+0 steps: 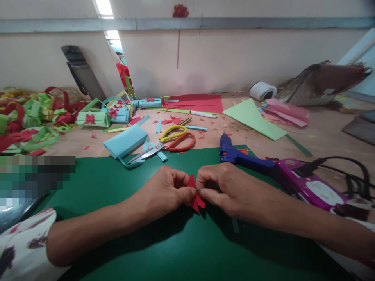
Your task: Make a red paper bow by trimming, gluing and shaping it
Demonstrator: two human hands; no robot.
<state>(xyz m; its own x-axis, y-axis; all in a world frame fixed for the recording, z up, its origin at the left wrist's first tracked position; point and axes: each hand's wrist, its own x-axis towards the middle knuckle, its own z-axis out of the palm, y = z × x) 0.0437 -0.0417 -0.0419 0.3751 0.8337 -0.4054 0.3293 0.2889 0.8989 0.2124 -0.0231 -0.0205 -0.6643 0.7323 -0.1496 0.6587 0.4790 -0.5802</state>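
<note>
Red paper cutout [199,202] is in both hands over the green mat [111,249], short of the mat's back edge. The left hand's [168,191] fingers pinch its left side; the right hand's [219,187] fingertips are pressed together at its middle, anything between them too small to tell. Scissors [177,144] straddle the mat's back edge; a glue gun [247,159] lies across its back right corner.

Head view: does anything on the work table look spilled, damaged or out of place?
Only some untidiness: small red paper scraps lie scattered on the table behind and beside the scissors, like stray offcuts. I see no spill or obvious damage.
</note>
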